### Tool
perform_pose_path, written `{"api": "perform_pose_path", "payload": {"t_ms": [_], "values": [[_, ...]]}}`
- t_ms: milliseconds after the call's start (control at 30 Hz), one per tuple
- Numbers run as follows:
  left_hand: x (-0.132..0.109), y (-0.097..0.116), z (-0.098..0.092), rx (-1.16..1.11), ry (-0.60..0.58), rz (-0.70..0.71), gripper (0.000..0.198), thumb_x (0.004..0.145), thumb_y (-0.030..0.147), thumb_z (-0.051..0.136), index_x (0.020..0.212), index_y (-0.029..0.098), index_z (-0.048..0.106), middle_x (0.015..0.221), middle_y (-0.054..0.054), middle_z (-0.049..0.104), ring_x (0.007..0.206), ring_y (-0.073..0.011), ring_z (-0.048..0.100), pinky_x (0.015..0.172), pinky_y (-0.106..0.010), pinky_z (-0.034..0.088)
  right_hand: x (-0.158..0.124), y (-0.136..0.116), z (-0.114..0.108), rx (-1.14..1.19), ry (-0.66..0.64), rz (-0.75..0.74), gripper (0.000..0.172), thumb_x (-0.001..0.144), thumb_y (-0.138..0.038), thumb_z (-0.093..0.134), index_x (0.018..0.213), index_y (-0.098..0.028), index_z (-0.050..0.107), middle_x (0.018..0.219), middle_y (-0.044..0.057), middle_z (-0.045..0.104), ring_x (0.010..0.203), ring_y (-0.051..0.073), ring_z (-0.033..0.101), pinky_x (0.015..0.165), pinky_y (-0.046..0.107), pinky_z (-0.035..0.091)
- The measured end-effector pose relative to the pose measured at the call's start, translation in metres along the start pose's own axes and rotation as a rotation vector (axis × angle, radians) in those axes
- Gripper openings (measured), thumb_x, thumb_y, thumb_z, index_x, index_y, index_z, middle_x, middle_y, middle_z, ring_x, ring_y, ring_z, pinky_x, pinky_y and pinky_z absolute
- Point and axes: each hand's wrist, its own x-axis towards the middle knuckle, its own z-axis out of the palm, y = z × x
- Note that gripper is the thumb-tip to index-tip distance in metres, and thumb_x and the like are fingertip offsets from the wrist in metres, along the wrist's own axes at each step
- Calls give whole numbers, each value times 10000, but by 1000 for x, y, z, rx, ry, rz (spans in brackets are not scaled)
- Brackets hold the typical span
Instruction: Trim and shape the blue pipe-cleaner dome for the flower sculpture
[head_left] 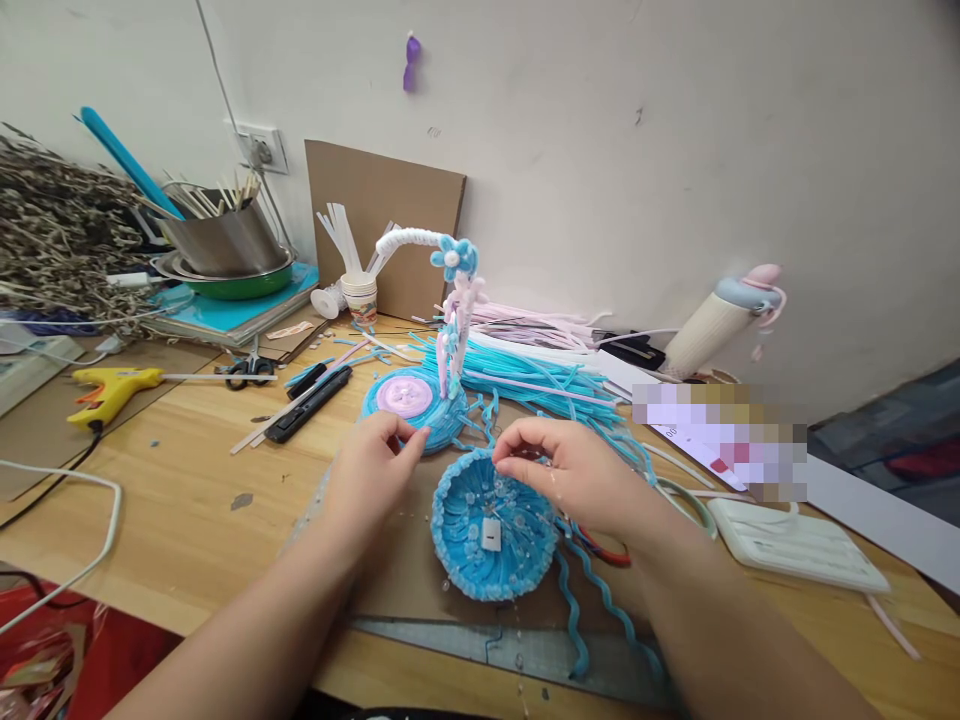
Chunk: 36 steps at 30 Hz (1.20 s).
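Near the front edge of the desk (195, 480), a bowl (517, 545) lies on a cardboard sheet (405, 590). Behind it, leftward, sits a round base (405, 397), pipe cleaners (525, 375) to its right. A bottle (716, 325) is toward the back edge, right; a glue gun (112, 388) lies left of scissors (253, 371).

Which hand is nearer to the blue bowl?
Right. The right hand is over the far rim of the blue bowl; the left hand is apart from it, off its far left side.

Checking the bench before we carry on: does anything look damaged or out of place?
Yes: left of the left hand, the wooden tabletop has a ragged grey patch breaking its even grain, perhaps wear or a stain.
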Motion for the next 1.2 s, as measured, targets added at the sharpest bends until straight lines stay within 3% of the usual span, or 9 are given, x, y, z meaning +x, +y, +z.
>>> {"api": "perform_pose_path", "payload": {"t_ms": [167, 267, 400, 500, 767, 900, 1000, 1100, 1200], "values": [[-9, 10, -2, 16, -235, 0, 348, 832, 514, 482, 791, 211, 649, 627, 6, 633, 568, -180, 575, 517, -264, 370, -14, -7, -18, -210, -90, -63, 97, 827, -209, 550, 822, -225, 645, 816, 1, 677, 729, 145, 598, 644, 255, 432], [-19, 19, 2, 29, -415, 65, 277, 790, 348, 553, 1020, 224, 646, 776, -29, 702, 674, -215, 636, 564, -275, 420, -15, -7, -16, -253, -91, -121, 103, 840, -203, 546, 824, -224, 645, 795, 0, 670, 704, 144, 590, 628, 255, 428], [-23, 29, 0, 23, -442, 160, 240, 745, 117, 460, 849, 216, 653, 785, -38, 711, 715, -214, 641, 621, -293, 443, -22, -18, -13, -220, -111, -270, 106, 858, -191, 550, 842, -221, 651, 799, 5, 664, 708, 145, 588, 638, 256, 437], [-20, 41, -16, 64, -279, 210, 205, 773, 134, 454, 864, 213, 620, 727, -14, 674, 662, -201, 613, 593, -286, 433, -40, -37, -14, -225, -127, -418, 137, 887, -186, 526, 887, -226, 657, 841, 15, 674, 775, 148, 597, 707, 259, 447], [5, 86, -65, 120, 469, 501, 183, 757, 132, 551, 906, 234, 578, 784, 19, 662, 671, -158, 618, 605, -245, 451, -82, -68, -23, -254, -272, -589, 324, 919, -130, 430, 1109, -211, 679, 976, 63, 697, 888, 162, 632, 776, 262, 463], [17, 102, -74, 66, 603, 629, 214, 731, 114, 594, 905, 230, 546, 977, -16, 691, 841, -184, 655, 693, -269, 478, -86, -69, -32, -184, -315, -646, 468, 881, -56, 403, 1258, -256, 595, 1135, 57, 678, 976, 177, 632, 823, 292, 473], [22, 111, -78, 51, 647, 671, 218, 735, 135, 610, 905, 245, 528, 1001, -18, 691, 891, -198, 659, 718, -290, 485, -89, -63, -31, -42, -90, -700, 480, 853, -56, 459, 1246, -300, 590, 995, 34, 712, 846, 172, 653, 728, 287, 494], [23, 118, -80, 65, 679, 681, 224, 745, 160, 620, 915, 263, 518, 1020, -16, 693, 904, -199, 664, 709, -293, 490, -83, -54, -23, 170, 412, -605, 288, 905, -144, 461, 1019, -312, 665, 808, 5, 675, 679, 141, 609, 613, 259, 477], [22, 122, -76, 62, 681, 694, 214, 765, 161, 608, 935, 259, 521, 1040, -21, 691, 924, -191, 663, 714, -289, 489, -67, -46, -16, 258, 728, -404, 116, 894, -273, 543, 975, -273, 626, 933, 33, 643, 837, 175, 590, 739, 300, 478]]}}
